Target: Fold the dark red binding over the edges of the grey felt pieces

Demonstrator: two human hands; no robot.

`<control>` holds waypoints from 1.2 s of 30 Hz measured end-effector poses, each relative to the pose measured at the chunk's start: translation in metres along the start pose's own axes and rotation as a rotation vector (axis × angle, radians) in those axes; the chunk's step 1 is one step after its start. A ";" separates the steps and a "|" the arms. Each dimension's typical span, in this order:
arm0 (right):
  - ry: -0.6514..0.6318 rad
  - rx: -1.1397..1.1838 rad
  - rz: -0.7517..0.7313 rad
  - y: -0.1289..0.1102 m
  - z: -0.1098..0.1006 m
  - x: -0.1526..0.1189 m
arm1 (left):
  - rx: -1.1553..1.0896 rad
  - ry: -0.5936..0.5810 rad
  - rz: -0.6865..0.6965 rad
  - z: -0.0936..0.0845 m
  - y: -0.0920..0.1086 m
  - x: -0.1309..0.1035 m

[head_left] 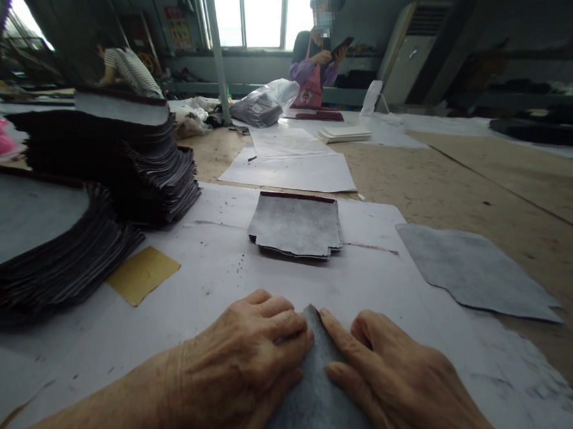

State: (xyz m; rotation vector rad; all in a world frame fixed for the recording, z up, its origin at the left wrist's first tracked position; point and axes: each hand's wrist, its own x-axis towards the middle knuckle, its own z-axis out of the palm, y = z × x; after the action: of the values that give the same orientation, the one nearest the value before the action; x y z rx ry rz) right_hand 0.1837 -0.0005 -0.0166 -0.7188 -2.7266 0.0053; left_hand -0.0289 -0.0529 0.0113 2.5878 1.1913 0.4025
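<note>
A grey-backed piece of material lies on the white sheet at the bottom centre, its near end cut off by the frame. My left hand rests on its left side, fingers curled and pressed together against the edge. On the other side, my right hand has its index finger stretched along the dark upper edge and its thumb on the grey face. The undersides of the fingers are hidden. Just ahead lies a small stack of similar grey pieces with a dark red folded edge. Another grey piece lies flat to the right.
Two tall stacks of dark-edged pieces stand at the left, with a yellow square beside them. White paper and a plastic-wrapped bundle lie farther back. A person stands behind the table holding a dark flat object; another bends at the back left.
</note>
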 end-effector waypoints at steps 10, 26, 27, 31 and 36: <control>0.031 -0.069 0.001 -0.003 -0.001 0.007 | 0.021 0.008 0.003 0.000 0.001 0.000; -0.042 -0.121 0.030 -0.008 -0.003 0.013 | 0.043 0.034 0.029 0.000 -0.002 0.003; -0.054 -0.115 0.047 -0.008 -0.003 0.013 | 0.048 0.039 0.025 0.000 -0.001 0.002; -0.140 -0.020 0.130 -0.009 -0.009 0.018 | 0.066 0.048 0.021 -0.001 0.001 0.001; -0.154 0.208 0.222 0.002 -0.023 0.016 | 0.067 0.039 0.016 -0.002 -0.001 0.000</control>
State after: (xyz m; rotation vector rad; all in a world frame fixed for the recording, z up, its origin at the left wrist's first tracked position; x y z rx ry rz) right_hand 0.1787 0.0069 0.0103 -0.9889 -2.7174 0.4033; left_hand -0.0301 -0.0523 0.0128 2.6596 1.2174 0.4260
